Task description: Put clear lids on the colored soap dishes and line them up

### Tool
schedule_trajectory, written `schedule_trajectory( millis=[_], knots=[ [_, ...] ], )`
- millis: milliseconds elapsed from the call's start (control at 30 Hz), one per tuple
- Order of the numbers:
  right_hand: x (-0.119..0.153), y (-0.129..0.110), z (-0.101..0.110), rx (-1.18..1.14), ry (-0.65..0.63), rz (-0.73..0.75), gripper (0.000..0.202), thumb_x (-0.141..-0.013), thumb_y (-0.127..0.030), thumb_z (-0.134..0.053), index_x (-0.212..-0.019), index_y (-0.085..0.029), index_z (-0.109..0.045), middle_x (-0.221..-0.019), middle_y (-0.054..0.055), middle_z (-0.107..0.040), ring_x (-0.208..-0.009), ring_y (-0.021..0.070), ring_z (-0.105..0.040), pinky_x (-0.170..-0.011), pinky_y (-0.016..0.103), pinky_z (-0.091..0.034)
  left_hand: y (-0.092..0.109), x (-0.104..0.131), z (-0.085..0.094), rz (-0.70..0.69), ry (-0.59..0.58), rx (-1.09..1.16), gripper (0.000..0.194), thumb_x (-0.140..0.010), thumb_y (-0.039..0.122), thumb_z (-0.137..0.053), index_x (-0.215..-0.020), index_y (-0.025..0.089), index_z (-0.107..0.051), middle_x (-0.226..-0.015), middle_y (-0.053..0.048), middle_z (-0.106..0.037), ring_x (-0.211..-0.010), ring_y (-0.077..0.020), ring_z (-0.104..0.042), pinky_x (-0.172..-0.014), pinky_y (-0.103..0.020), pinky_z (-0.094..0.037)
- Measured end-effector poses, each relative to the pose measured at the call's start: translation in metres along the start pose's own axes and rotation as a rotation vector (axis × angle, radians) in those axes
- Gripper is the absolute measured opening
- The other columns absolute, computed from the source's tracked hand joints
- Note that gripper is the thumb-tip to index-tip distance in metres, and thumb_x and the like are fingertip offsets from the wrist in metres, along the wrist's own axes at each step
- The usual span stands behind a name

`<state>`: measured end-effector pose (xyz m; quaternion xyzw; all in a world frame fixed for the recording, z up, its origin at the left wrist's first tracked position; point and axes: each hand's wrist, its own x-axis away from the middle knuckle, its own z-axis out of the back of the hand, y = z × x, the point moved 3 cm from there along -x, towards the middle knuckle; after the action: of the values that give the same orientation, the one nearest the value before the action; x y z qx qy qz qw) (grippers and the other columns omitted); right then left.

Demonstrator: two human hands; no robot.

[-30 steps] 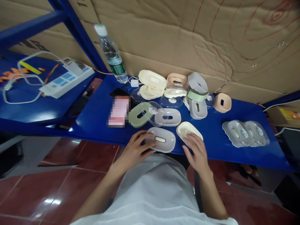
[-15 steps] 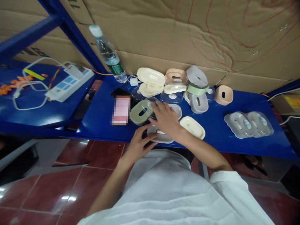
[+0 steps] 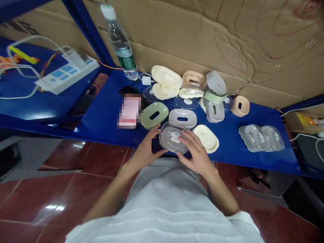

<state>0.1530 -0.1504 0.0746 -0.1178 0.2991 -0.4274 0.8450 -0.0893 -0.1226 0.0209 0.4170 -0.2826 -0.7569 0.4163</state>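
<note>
At the front edge of the table sits a grey soap dish [image 3: 177,148], with a clear lid [image 3: 169,134] bearing a white label over it. On its left side my left hand [image 3: 146,148] curves around it, thumb at the near edge and fingers at the far one. My right hand [image 3: 196,152] grips the right side of the lid, fingers on top and thumb at the near edge. Just beyond lie a green soap dish tray [image 3: 162,114] and a pale grey one [image 3: 182,118]. A cream tray [image 3: 207,139] rests to the right, close to my right hand.
Cream soap dish parts [image 3: 167,77], a peach one [image 3: 193,80] and grey and green parts [image 3: 215,82] are piled at the back. Two lidded dishes [image 3: 260,137] stand right. A phone [image 3: 129,111], water bottle [image 3: 124,54] and power strip [image 3: 68,76] are left.
My right hand has moved back from the far trays to the grey dish, and the clear lid is now over that dish. The green and pale grey trays have come into full view.
</note>
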Motion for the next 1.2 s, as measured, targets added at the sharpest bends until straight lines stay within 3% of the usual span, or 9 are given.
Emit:
schedule_trajectory(
  millis=[133,300,600,900,1200],
  knots=[
    [0.003,0.001,0.0,0.017,0.035,0.007,0.059,-0.104,-0.025,-0.067,-0.16,-0.029,-0.051,-0.16,0.013,-0.061,-0.156,0.0327,-0.051,-0.128,0.061,-0.047,-0.001,0.0,0.002,0.069,-0.027,-0.003,0.092,-0.095,0.046,-0.084,-0.169,0.029,-0.031,-0.17,-0.019,-0.047,-0.147,-0.0329,-0.062,-0.119,-0.052,-0.057],
    [0.008,0.003,-0.012,0.031,0.028,0.055,0.061,-0.103,-0.023,-0.067,-0.162,-0.028,-0.05,-0.158,0.012,-0.063,-0.156,0.0324,-0.052,-0.129,0.061,-0.046,0.0,-0.001,0.004,-0.03,-0.112,-0.118,0.074,-0.103,0.04,-0.075,-0.168,0.031,-0.04,-0.168,-0.014,-0.053,-0.156,-0.0317,-0.053,-0.126,-0.054,-0.05],
    [0.023,0.011,-0.026,0.029,0.016,0.035,0.064,-0.105,-0.023,-0.065,-0.166,-0.035,-0.047,-0.164,0.007,-0.058,-0.161,0.0329,-0.044,-0.13,0.064,-0.045,-0.001,0.001,0.005,-0.047,-0.094,-0.1,0.06,-0.103,0.039,-0.075,-0.158,0.03,-0.053,-0.165,-0.014,-0.057,-0.152,-0.0292,-0.058,-0.123,-0.051,-0.053],
    [0.007,0.009,-0.026,0.08,0.006,-0.003,0.043,-0.104,-0.031,-0.067,-0.147,-0.034,-0.067,-0.154,0.006,-0.067,-0.149,0.032,-0.056,-0.123,0.056,-0.052,-0.005,-0.004,0.009,0.019,-0.101,-0.039,0.064,-0.096,0.046,-0.083,-0.151,0.03,-0.056,-0.157,-0.015,-0.057,-0.149,-0.0324,-0.057,-0.122,-0.054,-0.052],
    [0.005,0.015,-0.022,0.102,-0.081,0.028,0.043,-0.105,-0.038,-0.069,-0.148,-0.036,-0.067,-0.155,0.004,-0.066,-0.141,0.0322,-0.056,-0.119,0.054,-0.054,-0.006,-0.005,0.011,-0.026,-0.131,-0.024,0.063,-0.099,0.04,-0.08,-0.154,0.031,-0.051,-0.158,-0.016,-0.054,-0.151,-0.0334,-0.055,-0.123,-0.057,-0.051]
  ],
)
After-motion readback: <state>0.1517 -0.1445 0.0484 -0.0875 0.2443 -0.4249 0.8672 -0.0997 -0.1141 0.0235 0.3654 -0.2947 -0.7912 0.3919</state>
